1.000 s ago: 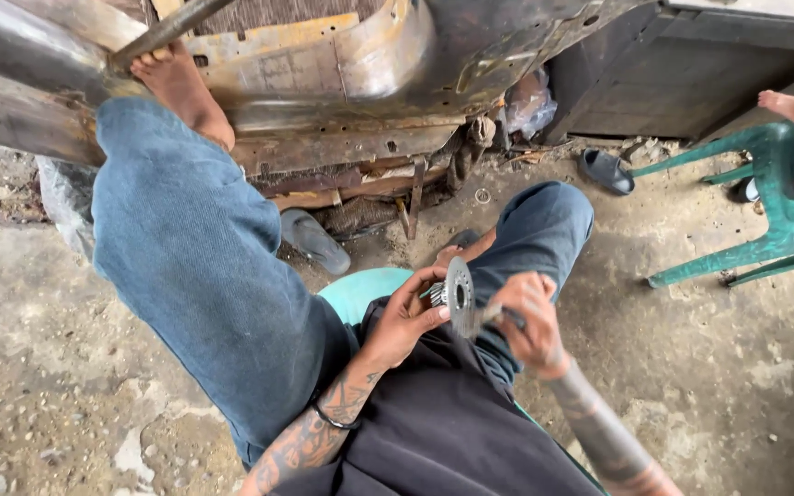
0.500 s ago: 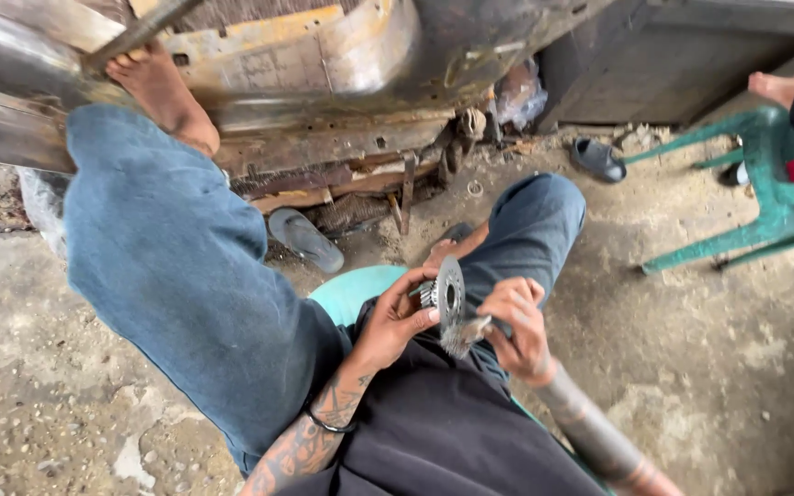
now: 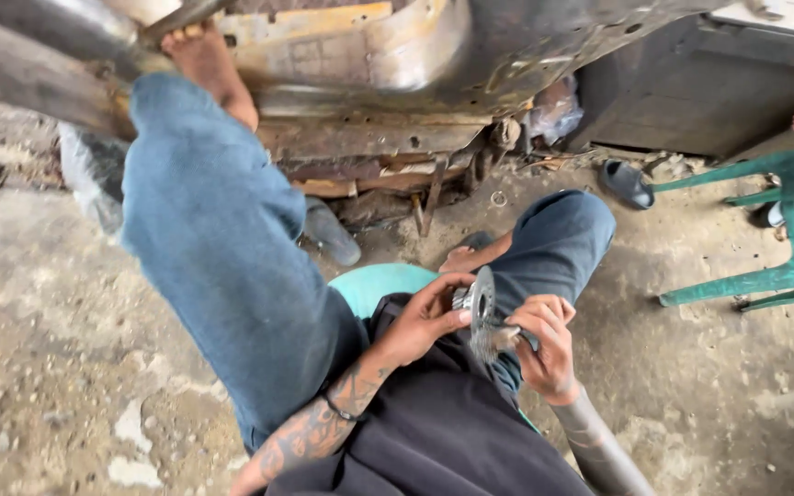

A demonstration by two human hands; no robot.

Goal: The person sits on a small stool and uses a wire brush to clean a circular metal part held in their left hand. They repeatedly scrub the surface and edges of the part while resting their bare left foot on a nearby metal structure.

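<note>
The left hand (image 3: 425, 323) grasped a round grey metal gear disc with a toothed hub (image 3: 480, 308), and its fingers (image 3: 452, 320) were clenched around the hub side, with the thumb near the disc edge. The disc stood almost upright, edge toward the camera, above the person's lap, near the middle of the view. The right hand (image 3: 547, 347) was at 3 o'clock from the disc, and its fingers were closed around a small brush with pale bristles (image 3: 500, 338). The bristles touched the lower part of the disc.

The person sat on a round turquoise plastic stool (image 3: 369, 283), in blue jeans, with 1 bare foot (image 3: 213, 60) resting at 11 o'clock on a large rusty metal body part (image 3: 369, 83). A grey rubber sandal (image 3: 333, 234) lay on the dirty concrete floor (image 3: 39, 303) under this metal part. At 2 o'clock, a dark sandal (image 3: 627, 182) lay on the floor, and at 3 o'clock stood a green plastic chair (image 3: 774, 230), on which another person sat, mostly outside the view.
</note>
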